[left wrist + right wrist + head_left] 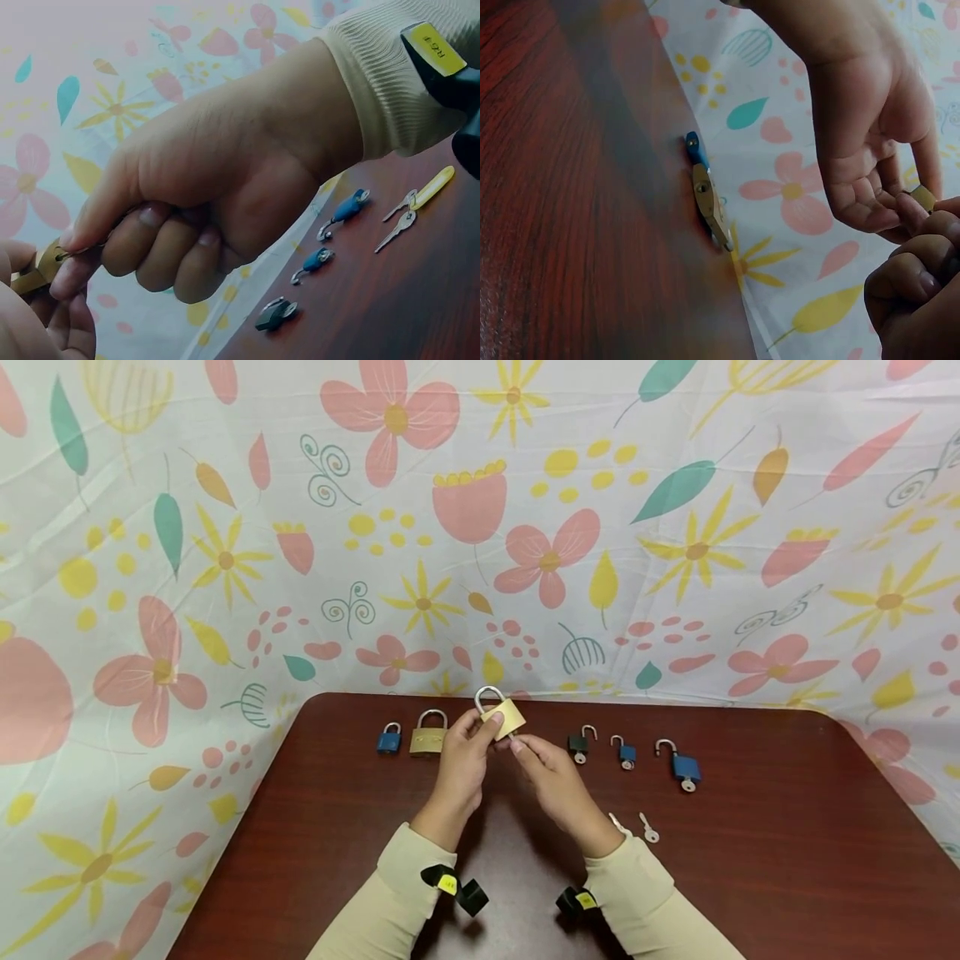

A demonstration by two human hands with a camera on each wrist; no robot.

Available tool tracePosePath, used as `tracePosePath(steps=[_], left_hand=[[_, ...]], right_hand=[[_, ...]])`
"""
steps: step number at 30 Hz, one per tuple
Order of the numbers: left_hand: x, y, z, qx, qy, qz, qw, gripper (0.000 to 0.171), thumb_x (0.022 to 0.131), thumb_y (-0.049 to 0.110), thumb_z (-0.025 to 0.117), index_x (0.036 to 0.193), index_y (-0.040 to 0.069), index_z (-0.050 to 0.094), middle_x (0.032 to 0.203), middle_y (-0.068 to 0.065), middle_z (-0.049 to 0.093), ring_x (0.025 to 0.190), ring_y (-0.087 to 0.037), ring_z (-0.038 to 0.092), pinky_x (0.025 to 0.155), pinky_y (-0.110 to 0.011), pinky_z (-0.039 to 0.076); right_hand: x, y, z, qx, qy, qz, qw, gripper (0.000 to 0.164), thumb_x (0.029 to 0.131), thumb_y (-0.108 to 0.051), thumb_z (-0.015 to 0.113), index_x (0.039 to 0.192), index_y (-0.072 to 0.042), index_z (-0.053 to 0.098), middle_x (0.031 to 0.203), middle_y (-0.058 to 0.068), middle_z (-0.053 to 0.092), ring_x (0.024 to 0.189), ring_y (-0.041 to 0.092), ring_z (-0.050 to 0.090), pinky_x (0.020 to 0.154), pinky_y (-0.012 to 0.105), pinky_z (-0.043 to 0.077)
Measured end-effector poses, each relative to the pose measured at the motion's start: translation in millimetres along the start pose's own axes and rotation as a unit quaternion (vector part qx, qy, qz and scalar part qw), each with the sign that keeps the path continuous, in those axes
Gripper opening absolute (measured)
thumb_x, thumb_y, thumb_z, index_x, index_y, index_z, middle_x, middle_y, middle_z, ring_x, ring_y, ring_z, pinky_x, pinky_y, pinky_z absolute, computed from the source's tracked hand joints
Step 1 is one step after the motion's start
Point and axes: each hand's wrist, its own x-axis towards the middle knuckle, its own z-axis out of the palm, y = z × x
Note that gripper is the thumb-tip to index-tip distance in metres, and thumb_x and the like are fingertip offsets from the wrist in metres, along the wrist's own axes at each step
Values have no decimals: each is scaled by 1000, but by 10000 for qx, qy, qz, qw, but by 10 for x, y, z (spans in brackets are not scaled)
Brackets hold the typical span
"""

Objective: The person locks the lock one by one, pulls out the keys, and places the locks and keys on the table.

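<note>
My left hand (463, 758) grips a brass padlock (507, 718) above the back of the table, its silver shackle tilted up and to the left. The right hand (553, 778) pinches a small key (513, 737) at the underside of that padlock. In the left wrist view the right hand's other fingers are curled under, and its thumb and forefinger meet right at the keyhole face. Most of the key is hidden by the fingertips. Behind the left hand stands a larger brass padlock (427, 742), partly covered, with a small blue padlock (388, 742) beside it.
Right of the hands lie a dark green padlock (577, 744), a small blue padlock (627, 753) and a bigger blue padlock (686, 767), shackles open, keys inserted. Loose keys (650, 831) lie nearer, by a yellow strip (433, 187). A flowered cloth (480, 568) hangs behind the table.
</note>
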Motion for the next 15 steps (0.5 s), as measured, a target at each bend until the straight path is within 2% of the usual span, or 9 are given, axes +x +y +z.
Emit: tracePosePath(steps=[8,15], left_hand=[[20,-6,-12,-304,248,150,9991,27,100,16,64,118,-4,62,89,-1,69,75,-10,68,72,-25,56],[56,73,-81,-249,248,224,9991,29,100,16,64,121,-2,61,97,-3,69,87,-17,72,76,-27,55]], right_hand=[[2,-21,-24,-190,26,-31,9998,35,109,-27,46,116,-1,68,60,-3,35,51,8,29,49,27,31],[13,-59,-100,43,-70,-19,10000,39,112,-23,33,109,3,62,67,3,39,53,10,32,50,27,31]])
